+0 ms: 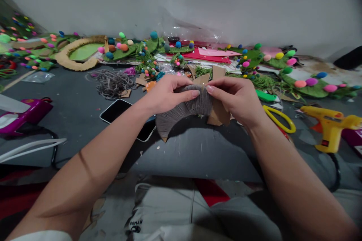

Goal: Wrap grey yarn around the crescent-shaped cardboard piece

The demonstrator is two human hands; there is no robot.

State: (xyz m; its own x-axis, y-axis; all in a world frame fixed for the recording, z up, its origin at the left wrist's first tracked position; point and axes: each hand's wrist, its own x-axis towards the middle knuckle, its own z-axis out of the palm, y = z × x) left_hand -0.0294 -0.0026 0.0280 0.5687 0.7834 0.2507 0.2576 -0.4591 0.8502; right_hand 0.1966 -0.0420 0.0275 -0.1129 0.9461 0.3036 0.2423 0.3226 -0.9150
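Note:
A curved cardboard shape (220, 112) is held up just above the table, much of it wound with grey yarn (181, 110); its right part is bare brown card. My left hand (171, 92) grips the wound part from above, thumb lying along the front. Beside it, my right hand (236, 96) is closed in a pinch, thumb and fingers at the edge where the winding meets the bare card. The fingertips of both hands nearly meet. Whether a loose yarn end sits between the right fingers is too small to tell.
Loose grey yarn (111, 83) lies behind a phone (115, 110) to the left. To the right are a yellow-handled tool (279, 118) and a yellow glue gun (329, 128). A purple tool (34, 115) is far left. Leafy garlands with coloured balls (311, 82) line the back.

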